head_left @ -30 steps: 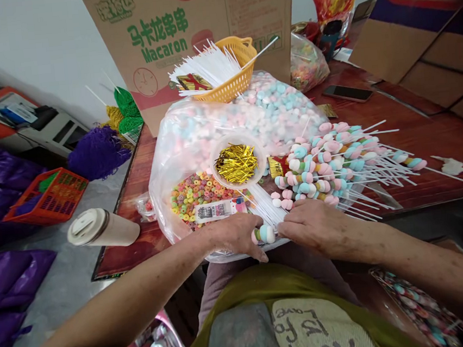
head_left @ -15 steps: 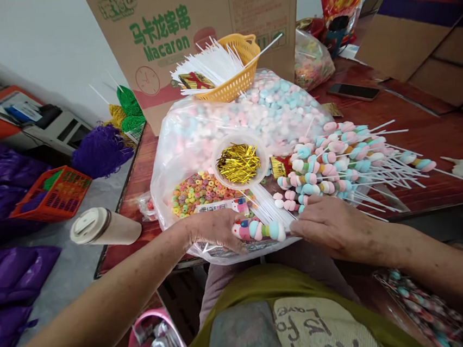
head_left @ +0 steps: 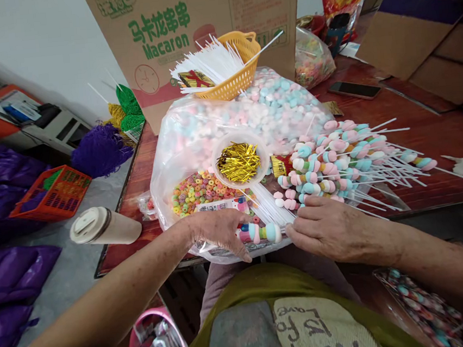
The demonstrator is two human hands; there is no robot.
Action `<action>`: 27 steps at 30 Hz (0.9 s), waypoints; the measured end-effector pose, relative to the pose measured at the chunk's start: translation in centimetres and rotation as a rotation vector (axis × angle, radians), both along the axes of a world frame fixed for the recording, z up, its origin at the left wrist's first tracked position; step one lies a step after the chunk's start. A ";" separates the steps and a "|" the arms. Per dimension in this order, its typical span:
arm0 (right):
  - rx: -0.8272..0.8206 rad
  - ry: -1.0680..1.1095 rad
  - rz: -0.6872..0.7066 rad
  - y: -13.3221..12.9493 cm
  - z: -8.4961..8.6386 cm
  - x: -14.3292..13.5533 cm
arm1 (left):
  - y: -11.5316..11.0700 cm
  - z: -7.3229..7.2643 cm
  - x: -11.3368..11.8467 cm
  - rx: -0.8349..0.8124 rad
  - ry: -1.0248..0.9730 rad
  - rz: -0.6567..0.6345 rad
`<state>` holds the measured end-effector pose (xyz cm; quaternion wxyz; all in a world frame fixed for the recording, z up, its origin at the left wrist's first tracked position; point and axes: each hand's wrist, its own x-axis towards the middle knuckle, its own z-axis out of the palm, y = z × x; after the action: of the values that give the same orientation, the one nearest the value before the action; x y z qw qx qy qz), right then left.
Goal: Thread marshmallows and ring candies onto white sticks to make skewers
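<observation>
A marshmallow skewer (head_left: 265,233) in pink, white, green and pale blue lies level between my two hands. My left hand (head_left: 223,230) curls round its left end, thumb and forefinger apart on either side; a printed see-through wrapper covers that end. The fingers of my right hand (head_left: 316,228) are closed at the skewer's right end, where the stick is mostly hidden. White sticks (head_left: 265,205) lie just behind the skewer. Beyond my left hand are a flat printed wrapper (head_left: 222,205) and colourful ring-shaped pieces (head_left: 202,191). A pile of finished-looking skewers (head_left: 336,158) lies beyond my right hand.
A tub of gold twist ties (head_left: 238,162) stands on a large bag of marshmallows (head_left: 285,100). Behind are a yellow basket (head_left: 242,79) of sticks and a cardboard box (head_left: 118,59). A lidded cup (head_left: 105,226) lies left; a phone (head_left: 354,90) lies right.
The skewer has shifted slightly left, deeper into my left hand, and my right hand has moved left with it. My left thumb has dropped away from the forefinger.
</observation>
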<state>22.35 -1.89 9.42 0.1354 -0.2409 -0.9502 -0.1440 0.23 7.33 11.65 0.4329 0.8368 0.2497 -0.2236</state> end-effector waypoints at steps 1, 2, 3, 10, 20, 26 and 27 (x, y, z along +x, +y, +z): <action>-0.004 -0.012 0.017 0.0 0.0 -0.2 | 0.0 -0.1 0.2 0.022 0.015 -0.033; -0.012 -0.016 0.022 0.0 -0.2 -0.4 | 0.0 -0.2 0.6 0.061 0.028 -0.067; -0.024 -0.010 0.014 0.1 -0.4 -0.6 | -0.1 -0.5 1.0 0.108 0.034 -0.097; -0.466 0.135 -0.187 1.7 -3.5 -2.1 | -0.2 -1.5 3.6 0.115 -0.068 -0.069; -1.093 0.650 -0.335 3.0 -3.9 0.6 | -2.1 -0.8 -0.8 0.874 0.065 0.177; -0.569 0.331 -0.189 2.1 -1.5 -0.2 | -1.0 -1.0 -1.3 0.188 -0.079 0.164; -0.496 0.289 -0.161 2.0 -1.1 -0.5 | -0.8 -0.9 -1.2 0.096 -0.110 0.153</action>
<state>21.86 0.08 8.36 0.1947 -0.3592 -0.9050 0.1183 -0.97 6.56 10.70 0.4212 0.8461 0.2990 -0.1316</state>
